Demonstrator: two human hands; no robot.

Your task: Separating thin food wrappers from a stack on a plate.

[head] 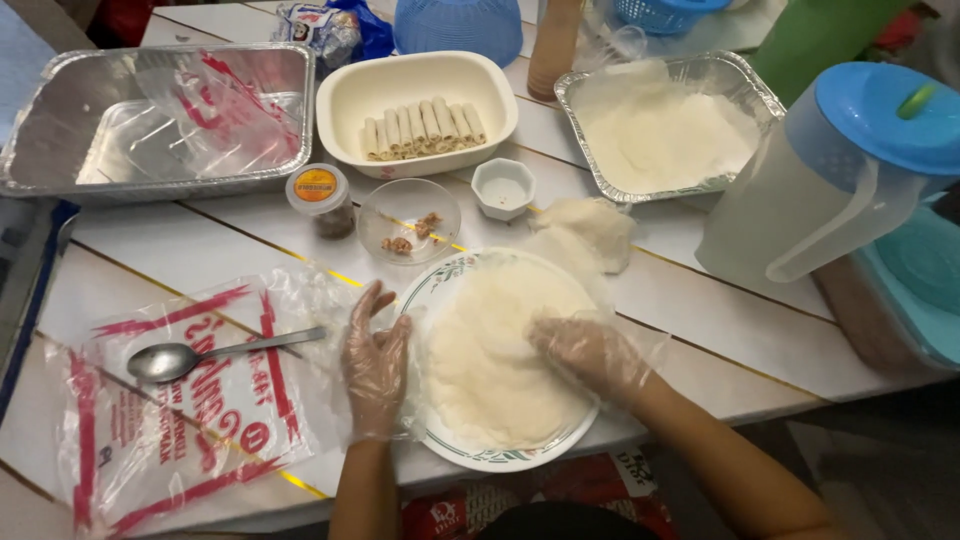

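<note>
A round white plate [445, 290] with a patterned rim sits near the table's front edge. A stack of thin pale wrappers [490, 360] covers it. My right hand [590, 352], in a clear plastic glove, rests flat on the wrappers' right side. Beside the plate's left rim is my left hand [375, 365], gloved too, fingers spread and touching the plate's edge. Neither hand holds anything.
A metal spoon [190, 356] lies on a red-printed plastic bag [180, 420] at left. Behind are a small glass bowl [408, 218], a small white cup [503, 187], a cream dish of rolled rolls [420, 128], two foil trays [160, 120] [665, 125], a blue-lidded pitcher [830, 170].
</note>
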